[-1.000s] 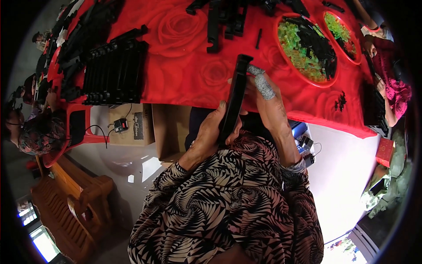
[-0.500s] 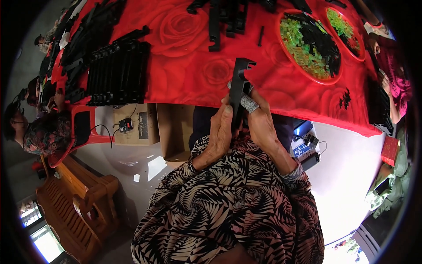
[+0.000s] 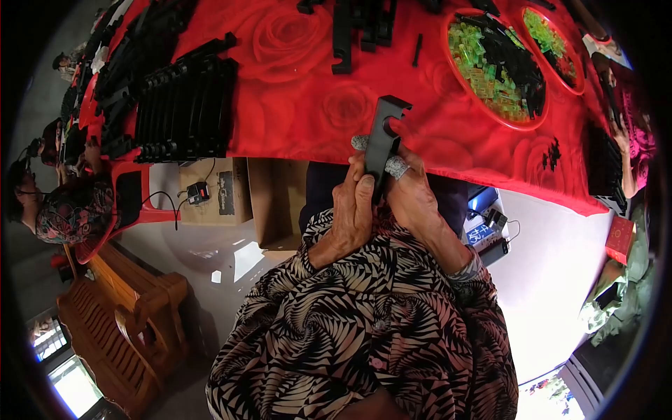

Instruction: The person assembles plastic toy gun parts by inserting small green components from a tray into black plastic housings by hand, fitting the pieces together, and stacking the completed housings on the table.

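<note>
Between my two hands, over the table's near edge, is a long black plastic piece (image 3: 383, 145) with a hooked, notched far end; it tilts up and away from me. My left hand (image 3: 352, 206) grips its left side, thumb along the near part. Around its right side my right hand (image 3: 411, 189) is closed, silvery tape wrapped on a finger. Silvery tape also shows on a fingertip left of the piece. The lower end of the piece is hidden between my palms. Similar black pieces (image 3: 343, 42) lie at the table's far side.
A red rose-patterned cloth (image 3: 294, 105) covers the table. At left stands a row of black pieces (image 3: 183, 108). Two red-rimmed trays (image 3: 462, 105) (image 3: 565, 82) at right hold small yellow-green parts, one with black parts too. People sit at both sides; a cardboard box (image 3: 276, 203) stands below.
The black piece has turned in my hands, so its broad face and a round hole show more. Its far end has tipped slightly right. Both hands still hold it.
</note>
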`<action>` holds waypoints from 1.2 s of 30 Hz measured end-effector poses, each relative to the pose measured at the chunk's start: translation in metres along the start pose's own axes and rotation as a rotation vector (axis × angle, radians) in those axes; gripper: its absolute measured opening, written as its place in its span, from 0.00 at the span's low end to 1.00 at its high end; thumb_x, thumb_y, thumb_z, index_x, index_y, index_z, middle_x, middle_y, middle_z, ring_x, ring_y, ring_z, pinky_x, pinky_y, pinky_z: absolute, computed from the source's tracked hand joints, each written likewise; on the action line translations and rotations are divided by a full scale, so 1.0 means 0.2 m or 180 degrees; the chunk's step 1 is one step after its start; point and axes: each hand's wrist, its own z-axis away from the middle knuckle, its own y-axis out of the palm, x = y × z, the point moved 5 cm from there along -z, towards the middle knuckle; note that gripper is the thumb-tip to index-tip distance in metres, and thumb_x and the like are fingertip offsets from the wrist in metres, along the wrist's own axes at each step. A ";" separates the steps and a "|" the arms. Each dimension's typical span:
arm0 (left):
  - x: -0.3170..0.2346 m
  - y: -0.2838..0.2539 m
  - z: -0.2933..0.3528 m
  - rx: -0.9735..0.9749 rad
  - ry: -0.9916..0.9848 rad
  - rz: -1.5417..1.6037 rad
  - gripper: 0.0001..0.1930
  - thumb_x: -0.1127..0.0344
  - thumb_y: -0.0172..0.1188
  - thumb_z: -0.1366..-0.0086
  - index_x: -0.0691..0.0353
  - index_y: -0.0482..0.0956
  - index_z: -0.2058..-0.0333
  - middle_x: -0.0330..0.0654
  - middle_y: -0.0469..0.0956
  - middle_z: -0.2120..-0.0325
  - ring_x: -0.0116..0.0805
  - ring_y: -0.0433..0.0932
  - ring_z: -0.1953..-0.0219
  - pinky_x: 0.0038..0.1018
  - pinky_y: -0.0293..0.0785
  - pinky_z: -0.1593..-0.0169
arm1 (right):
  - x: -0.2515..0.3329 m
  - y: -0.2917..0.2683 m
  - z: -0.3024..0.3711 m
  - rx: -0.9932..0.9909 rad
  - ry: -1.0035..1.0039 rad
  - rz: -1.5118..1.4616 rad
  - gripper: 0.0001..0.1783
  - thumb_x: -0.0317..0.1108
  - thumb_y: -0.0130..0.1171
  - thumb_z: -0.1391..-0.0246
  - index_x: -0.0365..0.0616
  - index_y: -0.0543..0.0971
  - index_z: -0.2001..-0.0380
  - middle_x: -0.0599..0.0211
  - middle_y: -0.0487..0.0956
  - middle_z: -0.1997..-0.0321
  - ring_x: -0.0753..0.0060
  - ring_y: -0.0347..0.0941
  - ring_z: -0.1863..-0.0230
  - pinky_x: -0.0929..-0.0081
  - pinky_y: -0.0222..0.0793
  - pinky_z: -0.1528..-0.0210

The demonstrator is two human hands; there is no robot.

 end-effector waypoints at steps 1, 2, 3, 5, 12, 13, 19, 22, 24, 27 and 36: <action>0.00 0.01 0.00 0.0008 -0.0003 -0.0009 0.27 0.53 0.37 0.26 0.74 0.64 0.45 0.47 0.71 0.78 0.32 0.71 0.77 0.30 0.65 0.73 | -0.01 0.00 -0.01 0.0008 0.0110 0.0024 0.16 0.30 0.47 0.37 0.38 0.76 0.49 0.65 0.81 0.61 0.75 0.76 0.61 0.78 0.70 0.52; 0.00 0.01 0.00 -0.0177 0.0062 0.0063 0.27 0.51 0.36 0.26 0.74 0.66 0.47 0.45 0.73 0.77 0.31 0.71 0.77 0.30 0.66 0.72 | -0.01 0.00 0.00 0.0003 0.0106 0.0012 0.16 0.30 0.47 0.37 0.38 0.76 0.49 0.65 0.81 0.61 0.75 0.76 0.61 0.78 0.70 0.52; 0.00 0.01 0.00 -0.0360 0.0126 0.0135 0.27 0.50 0.36 0.26 0.73 0.67 0.49 0.44 0.74 0.76 0.31 0.72 0.76 0.29 0.66 0.72 | 0.01 0.03 0.01 -0.0066 0.0105 0.0124 0.16 0.29 0.48 0.38 0.37 0.75 0.49 0.65 0.81 0.62 0.75 0.76 0.61 0.78 0.70 0.52; -0.01 0.01 -0.02 -0.0277 -0.0106 0.0636 0.27 0.50 0.36 0.26 0.72 0.69 0.50 0.41 0.74 0.76 0.29 0.71 0.76 0.27 0.67 0.72 | 0.03 0.06 0.02 -0.0145 0.0102 0.0221 0.16 0.28 0.48 0.38 0.36 0.74 0.49 0.65 0.81 0.62 0.75 0.76 0.61 0.78 0.69 0.53; 0.04 0.00 -0.02 0.0021 -0.1300 0.1626 0.29 0.42 0.33 0.26 0.62 0.74 0.63 0.34 0.72 0.81 0.23 0.66 0.84 0.21 0.62 0.81 | 0.09 0.06 0.04 -0.0152 -0.0976 0.1710 0.21 0.25 0.51 0.40 0.33 0.66 0.44 0.56 0.78 0.54 0.70 0.75 0.55 0.72 0.69 0.50; 0.04 0.00 -0.01 0.0112 -0.1439 0.1604 0.29 0.42 0.33 0.26 0.62 0.74 0.62 0.35 0.73 0.79 0.23 0.68 0.82 0.21 0.64 0.78 | 0.12 0.06 0.05 -0.0252 -0.1691 0.2512 0.24 0.25 0.54 0.42 0.32 0.64 0.42 0.52 0.75 0.50 0.64 0.74 0.52 0.69 0.69 0.48; 0.03 -0.06 -0.03 -0.0588 -0.1848 0.2104 0.31 0.38 0.35 0.28 0.62 0.75 0.63 0.37 0.75 0.75 0.27 0.71 0.74 0.25 0.70 0.68 | 0.02 0.08 0.06 -0.0220 -0.1120 0.2348 0.37 0.26 0.62 0.49 0.30 0.58 0.39 0.43 0.67 0.40 0.48 0.68 0.40 0.61 0.65 0.39; 0.03 -0.09 -0.05 -0.0322 -0.1662 0.2012 0.32 0.38 0.34 0.28 0.63 0.74 0.63 0.38 0.74 0.77 0.29 0.71 0.75 0.25 0.69 0.69 | 0.01 0.08 0.05 -0.0085 -0.1131 0.2411 0.37 0.24 0.62 0.50 0.30 0.58 0.38 0.43 0.67 0.40 0.48 0.68 0.39 0.62 0.64 0.38; 0.03 -0.08 -0.05 -0.0400 -0.1733 0.1987 0.32 0.38 0.33 0.28 0.63 0.74 0.64 0.39 0.74 0.78 0.29 0.71 0.76 0.25 0.68 0.69 | 0.00 0.08 0.05 -0.0068 -0.1006 0.2405 0.37 0.24 0.62 0.51 0.31 0.59 0.38 0.44 0.67 0.39 0.49 0.67 0.38 0.63 0.64 0.37; 0.05 -0.08 -0.04 -0.0426 -0.1775 0.1907 0.32 0.38 0.33 0.28 0.63 0.74 0.65 0.39 0.73 0.79 0.29 0.71 0.77 0.25 0.68 0.70 | 0.00 0.08 0.05 -0.0058 -0.0943 0.2276 0.38 0.22 0.61 0.53 0.31 0.59 0.38 0.43 0.67 0.39 0.50 0.65 0.36 0.63 0.61 0.36; 0.02 -0.10 -0.06 -0.0388 -0.1720 0.1556 0.31 0.38 0.38 0.29 0.63 0.74 0.64 0.39 0.73 0.78 0.29 0.71 0.76 0.25 0.68 0.70 | 0.01 0.07 0.03 -0.0053 -0.0923 0.2718 0.39 0.22 0.61 0.57 0.32 0.61 0.39 0.44 0.68 0.40 0.49 0.64 0.36 0.63 0.58 0.35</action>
